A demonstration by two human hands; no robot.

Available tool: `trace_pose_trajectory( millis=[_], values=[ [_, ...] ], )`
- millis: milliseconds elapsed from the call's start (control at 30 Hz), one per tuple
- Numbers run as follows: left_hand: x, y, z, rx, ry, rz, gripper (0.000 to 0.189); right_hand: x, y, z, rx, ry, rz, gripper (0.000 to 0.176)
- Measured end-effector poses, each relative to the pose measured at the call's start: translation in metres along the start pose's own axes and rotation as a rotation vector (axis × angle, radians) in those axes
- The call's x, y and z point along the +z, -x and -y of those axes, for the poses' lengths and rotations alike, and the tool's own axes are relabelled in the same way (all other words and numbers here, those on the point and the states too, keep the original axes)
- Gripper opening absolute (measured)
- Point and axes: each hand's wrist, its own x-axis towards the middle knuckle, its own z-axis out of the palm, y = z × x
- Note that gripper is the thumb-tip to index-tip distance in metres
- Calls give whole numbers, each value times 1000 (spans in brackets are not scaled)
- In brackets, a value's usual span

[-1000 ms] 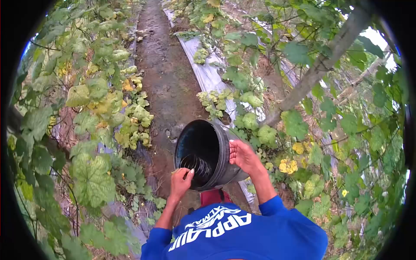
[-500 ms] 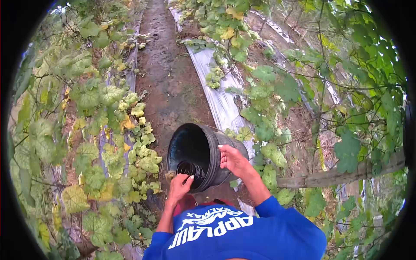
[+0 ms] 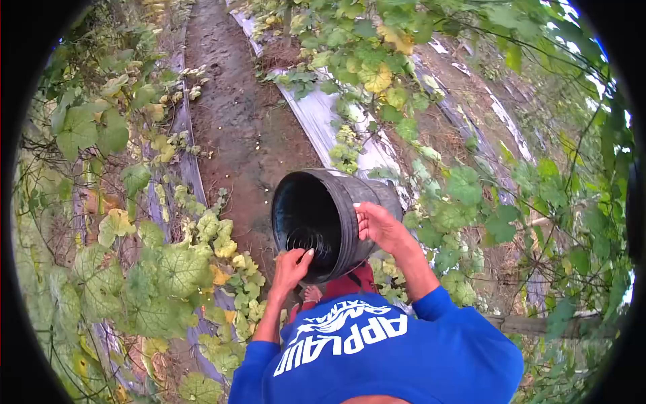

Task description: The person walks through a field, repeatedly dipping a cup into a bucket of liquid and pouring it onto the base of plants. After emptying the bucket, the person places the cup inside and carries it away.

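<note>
A black bucket (image 3: 370, 190) is tilted on its side in front of my body, its round mouth facing left. My left hand (image 3: 292, 269) is closed at the lower edge of the mouth, fingers over the rim and thumb up. Just inside, by those fingers, dark ring-like loops (image 3: 308, 239) show against the shadowed interior. My right hand (image 3: 380, 227) has its fingers curled against the bucket's outer side, close behind the thick rim. The deep inside of the bucket is dark.
A brown dirt path (image 3: 235, 114) runs ahead between leafy vines (image 3: 161, 276) on the left and a silver plastic-covered bed (image 3: 316, 114) on the right. More vines (image 3: 464, 188) hang at the right. A wooden pole (image 3: 558, 326) lies low at the right.
The bucket and both hands have shifted slightly up and right in view. The path and plants have shifted left, and a foot now shows below the bucket. Both hands keep their places on it.
</note>
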Motion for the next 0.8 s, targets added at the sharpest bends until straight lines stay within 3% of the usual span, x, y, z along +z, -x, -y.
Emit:
trace_pose_trajectory(
  millis=[133, 233, 333, 467, 633, 700, 800],
  values=[
    [-57, -103, 21, -1, 12, -46, 37, 24, -110, 40, -15, -73, 27, 23],
    [-82, -190, 44, -71, 2, 68, 37, 29, -207, 68, -1, -89, 77, 22],
    [-124, -273, 74, -32, -19, -44, 39, 58, -304, 89, 56, -111, 82, 23],
    [-194, -360, 96, -126, -1, -185, 39, 103, -431, 128, 159, -98, 102, 26],
    [-271, -476, 110, -101, 9, -383, 33, 178, -549, 218, 194, -79, 147, 29],
    [-292, -527, 135, -101, 18, -387, 32, 197, -610, 245, 195, -89, 201, 29],
    [-326, -614, 183, -133, 9, -219, 32, 229, -710, 279, 200, -68, 211, 28]
  ],
)
